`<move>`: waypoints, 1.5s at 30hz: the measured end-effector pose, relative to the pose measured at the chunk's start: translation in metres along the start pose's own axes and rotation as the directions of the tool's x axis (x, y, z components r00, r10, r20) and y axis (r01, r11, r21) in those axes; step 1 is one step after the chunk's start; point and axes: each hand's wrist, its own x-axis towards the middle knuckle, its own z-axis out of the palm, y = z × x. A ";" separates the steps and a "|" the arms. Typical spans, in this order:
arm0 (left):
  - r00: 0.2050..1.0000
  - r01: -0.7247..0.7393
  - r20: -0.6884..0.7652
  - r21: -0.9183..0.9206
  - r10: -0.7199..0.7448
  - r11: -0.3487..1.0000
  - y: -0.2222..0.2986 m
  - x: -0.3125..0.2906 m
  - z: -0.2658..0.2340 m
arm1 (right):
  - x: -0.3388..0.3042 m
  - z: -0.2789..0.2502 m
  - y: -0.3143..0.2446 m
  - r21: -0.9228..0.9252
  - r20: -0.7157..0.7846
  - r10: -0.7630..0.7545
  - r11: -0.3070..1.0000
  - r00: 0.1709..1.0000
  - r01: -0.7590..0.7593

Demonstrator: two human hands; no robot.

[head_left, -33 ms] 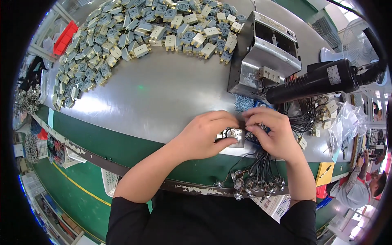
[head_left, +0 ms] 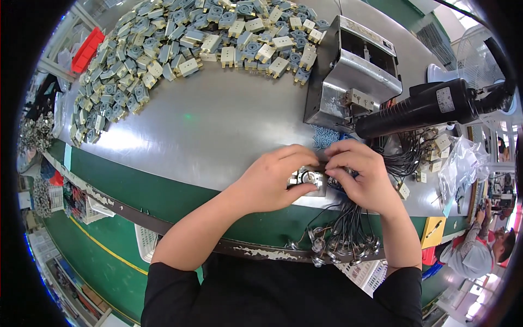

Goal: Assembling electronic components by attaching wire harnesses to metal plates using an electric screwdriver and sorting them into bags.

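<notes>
My left hand (head_left: 275, 179) is closed round a small device (head_left: 308, 177) with a round metal part in its middle and pale edges, low over the near side of the metal table. My right hand (head_left: 360, 175) is at the device's right side, thumb and fingertips drawn together in a pinch. Whatever lies between those fingertips is too small and covered to make out. Beneath my right wrist, a bundle of black wires (head_left: 348, 223) with round metal ends (head_left: 332, 248) hangs over the table's near edge. Blue screws (head_left: 325, 137) lie in a heap just beyond my fingers.
A big pile of grey and cream switch-like units (head_left: 218, 32) covers the table's far left. A metal fixture (head_left: 354, 71) stands at the back right, with a black cylindrical power tool (head_left: 419, 109) beside it. Farther right are more wired units (head_left: 436, 150), a plastic bag (head_left: 463, 163) and another person (head_left: 471, 253).
My right hand has shifted slightly left, its thumb and fingertips nearer the device. My left hand and the device look still.
</notes>
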 end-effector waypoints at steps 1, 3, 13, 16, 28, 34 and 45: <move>0.998 0.060 0.006 -0.038 -0.060 0.997 0.001 0.001 -0.001 | 0.000 0.002 0.003 -0.002 0.002 -0.001 1.000 1.000 0.001; 0.999 0.048 0.016 -0.038 -0.048 0.998 -0.002 -0.001 -0.001 | 0.000 0.008 0.010 -0.013 0.038 -0.037 0.999 0.999 0.037; 1.000 0.025 0.008 -0.066 -0.025 0.998 -0.005 -0.004 -0.001 | 0.002 0.005 0.011 0.014 0.128 -0.157 0.988 0.979 0.157; 0.999 0.037 0.028 -0.082 -0.035 0.996 -0.007 -0.004 0.000 | 0.002 0.001 0.007 0.058 0.140 -0.170 0.985 0.975 0.164; 0.998 0.065 0.023 0.000 -0.065 0.998 0.000 0.001 -0.002 | 0.003 0.009 0.008 0.157 0.104 0.064 0.984 0.992 -0.080; 1.000 0.016 -0.027 0.015 -0.015 1.000 0.003 0.004 0.000 | -0.004 0.016 0.007 0.008 0.000 0.054 0.999 0.999 -0.054; 0.991 -0.061 0.126 0.059 0.053 0.996 -0.004 0.012 -0.006 | 0.007 -0.051 0.014 0.385 -0.709 0.049 0.863 0.703 0.328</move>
